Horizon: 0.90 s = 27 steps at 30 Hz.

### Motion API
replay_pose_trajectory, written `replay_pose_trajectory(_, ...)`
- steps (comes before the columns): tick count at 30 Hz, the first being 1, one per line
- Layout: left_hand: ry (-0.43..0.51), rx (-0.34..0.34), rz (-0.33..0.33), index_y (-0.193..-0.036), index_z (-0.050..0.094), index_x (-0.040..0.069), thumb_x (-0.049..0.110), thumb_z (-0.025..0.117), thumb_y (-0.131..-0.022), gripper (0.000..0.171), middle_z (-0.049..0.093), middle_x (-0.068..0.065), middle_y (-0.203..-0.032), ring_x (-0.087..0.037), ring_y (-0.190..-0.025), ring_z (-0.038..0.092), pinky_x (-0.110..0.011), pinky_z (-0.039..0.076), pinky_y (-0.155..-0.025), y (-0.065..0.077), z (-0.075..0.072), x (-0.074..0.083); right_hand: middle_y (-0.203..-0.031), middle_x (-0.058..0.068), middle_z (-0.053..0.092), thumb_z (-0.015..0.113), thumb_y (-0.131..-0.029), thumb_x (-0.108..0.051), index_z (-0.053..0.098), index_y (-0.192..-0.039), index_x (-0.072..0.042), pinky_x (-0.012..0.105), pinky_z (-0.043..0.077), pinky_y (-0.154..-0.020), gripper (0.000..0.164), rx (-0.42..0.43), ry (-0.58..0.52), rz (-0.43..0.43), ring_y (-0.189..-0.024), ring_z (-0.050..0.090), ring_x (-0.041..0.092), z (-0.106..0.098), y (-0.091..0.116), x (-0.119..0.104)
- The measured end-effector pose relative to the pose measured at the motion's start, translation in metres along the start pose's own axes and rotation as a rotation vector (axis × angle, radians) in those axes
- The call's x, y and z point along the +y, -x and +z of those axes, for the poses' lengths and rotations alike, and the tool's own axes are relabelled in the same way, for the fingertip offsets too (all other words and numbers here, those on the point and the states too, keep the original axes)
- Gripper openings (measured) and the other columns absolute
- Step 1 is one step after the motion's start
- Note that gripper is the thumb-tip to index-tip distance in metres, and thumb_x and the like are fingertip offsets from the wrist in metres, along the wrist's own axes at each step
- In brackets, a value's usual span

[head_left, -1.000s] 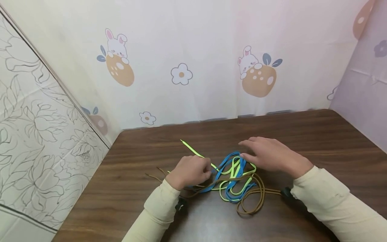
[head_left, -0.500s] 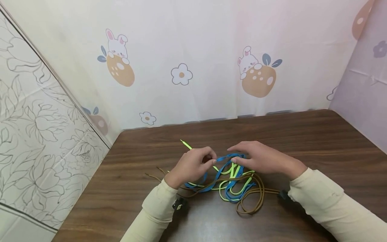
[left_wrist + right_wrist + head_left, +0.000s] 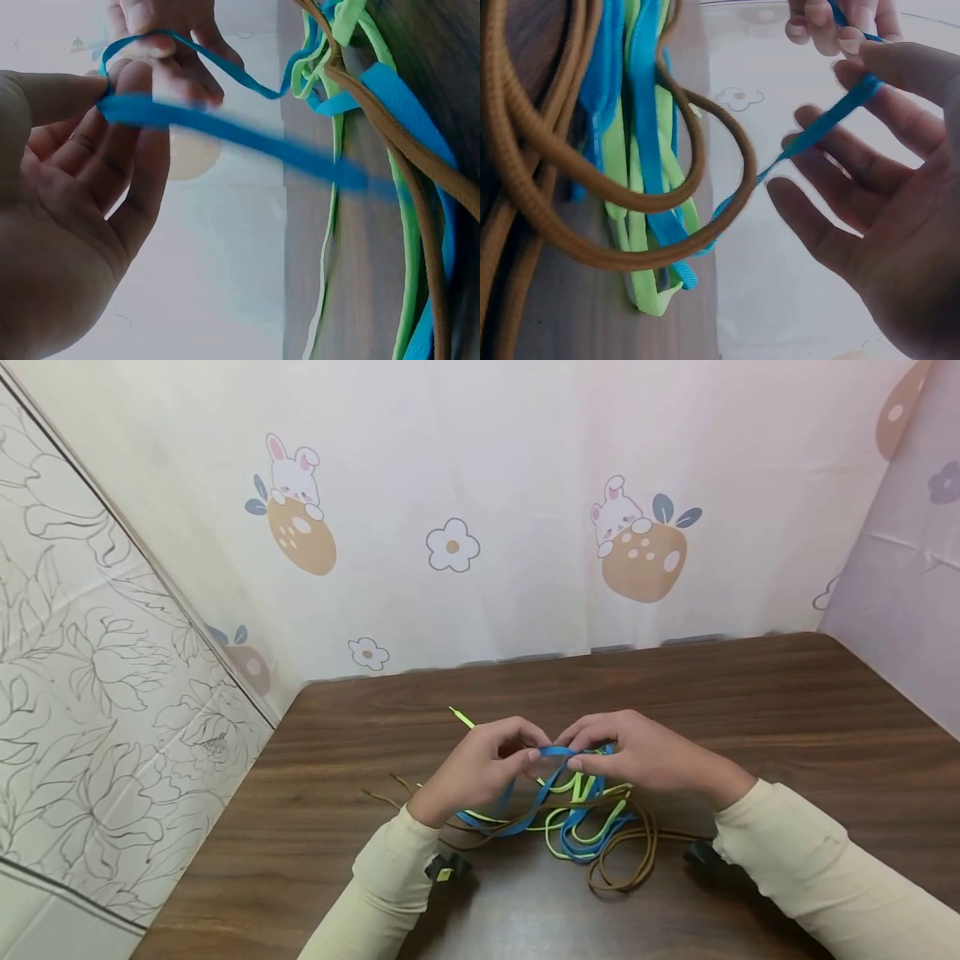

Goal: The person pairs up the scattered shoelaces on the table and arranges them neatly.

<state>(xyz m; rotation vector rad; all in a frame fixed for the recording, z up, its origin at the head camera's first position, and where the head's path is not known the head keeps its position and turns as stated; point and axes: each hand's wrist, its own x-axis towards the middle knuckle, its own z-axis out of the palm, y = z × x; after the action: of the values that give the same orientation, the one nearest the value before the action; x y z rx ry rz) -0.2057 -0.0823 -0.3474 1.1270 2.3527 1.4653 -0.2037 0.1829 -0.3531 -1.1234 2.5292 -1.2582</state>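
Note:
A flat blue shoelace (image 3: 557, 751) stretches between both hands above the table. My left hand (image 3: 483, 766) pinches it between thumb and fingertips, and a loose length hangs down, blurred in the left wrist view. Close by on the right, my right hand (image 3: 637, 756) pinches the same blue lace (image 3: 832, 116) between thumb and index finger, its other fingers spread. Below lie a neon yellow-green shoelace (image 3: 581, 789) and a round brown cord (image 3: 651, 852), tangled with more of the blue lace. The brown cord (image 3: 622, 259) loops in front of the others in the right wrist view.
The dark wooden table (image 3: 360, 727) ends against a printed curtain (image 3: 465, 602) at the back. A flower-patterned panel (image 3: 112, 677) borders the left side. A dark device (image 3: 447, 867) sits at the left wrist, another (image 3: 708, 860) at the right.
My left hand has risen from the pile with the blue lace. My right hand has moved left and now pinches that lace close to the left fingertips.

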Motion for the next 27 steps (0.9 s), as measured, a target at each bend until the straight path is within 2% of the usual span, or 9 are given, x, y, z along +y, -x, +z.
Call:
replay_pose_trajectory(3, 0.063, 0.024, -0.012, -0.117, 0.065, 0.006, 0.005, 0.058, -0.102, 0.017, 0.067, -0.009, -0.091, -0.029, -0.080, 0.067, -0.043, 0.058, -0.075, 0.000, -0.005, -0.002, -0.116, -0.002, 0.069, 0.065, -0.100, -0.023, 0.075, -0.095, -0.027, 0.035, 0.053, -0.075, 0.012, 0.024, -0.093, 0.023, -0.101, 0.064, 0.023, -0.006, 0.001, 0.000)
replay_pose_trajectory(6, 0.074, 0.044, -0.037, -0.118, 0.066, 0.005, 0.008, 0.058, -0.102, 0.017, 0.067, -0.008, -0.090, -0.029, -0.079, 0.066, -0.048, 0.057, -0.076, 0.001, -0.010, -0.005, -0.108, 0.004, 0.071, 0.063, -0.101, -0.015, 0.074, -0.095, -0.020, 0.034, 0.054, -0.072, 0.013, 0.072, -0.168, 0.019, -0.092, 0.064, 0.028, -0.013, 0.002, 0.000)
replay_pose_trajectory(10, 0.036, 0.066, -0.086, -0.113, 0.070, 0.007, 0.016, 0.060, -0.103, 0.017, 0.067, -0.010, -0.088, -0.030, -0.079, 0.064, -0.050, 0.056, -0.076, 0.002, -0.016, -0.010, -0.101, 0.013, 0.072, 0.060, -0.102, -0.012, 0.073, -0.097, -0.011, 0.035, 0.056, -0.080, 0.014, 0.139, -0.235, 0.014, -0.092, 0.067, 0.029, -0.022, 0.004, -0.002)
replay_pose_trajectory(14, 0.025, 0.087, -0.108, -0.107, 0.071, 0.009, 0.021, 0.060, -0.103, 0.017, 0.065, -0.012, -0.087, -0.036, -0.080, 0.063, -0.052, 0.055, -0.077, 0.002, -0.018, -0.015, -0.098, 0.020, 0.071, 0.058, -0.103, -0.013, 0.072, -0.098, -0.007, 0.035, 0.055, -0.086, 0.016, 0.186, -0.258, 0.034, -0.093, 0.067, 0.033, -0.029, 0.007, -0.003)
replay_pose_trajectory(21, 0.109, 0.163, -0.125, -0.095, 0.068, 0.008, 0.026, 0.061, -0.103, 0.021, 0.064, -0.010, -0.083, -0.027, -0.078, 0.061, -0.058, 0.053, -0.081, 0.003, -0.024, -0.020, -0.094, 0.019, 0.070, 0.055, -0.104, -0.009, 0.070, -0.099, 0.000, 0.035, 0.055, -0.086, 0.019, 0.226, -0.325, 0.013, -0.091, 0.068, 0.030, -0.036, 0.011, -0.005)
replay_pose_trajectory(27, 0.190, 0.211, -0.149, -0.091, 0.065, 0.004, 0.028, 0.063, -0.102, 0.026, 0.062, -0.014, -0.086, -0.032, -0.081, 0.061, -0.053, 0.055, -0.082, 0.004, -0.033, -0.018, -0.089, 0.016, 0.067, 0.051, -0.104, -0.004, 0.066, -0.093, 0.005, 0.032, 0.056, -0.084, 0.022, 0.234, -0.416, -0.050, -0.089, 0.069, 0.027, -0.040, 0.012, -0.008)
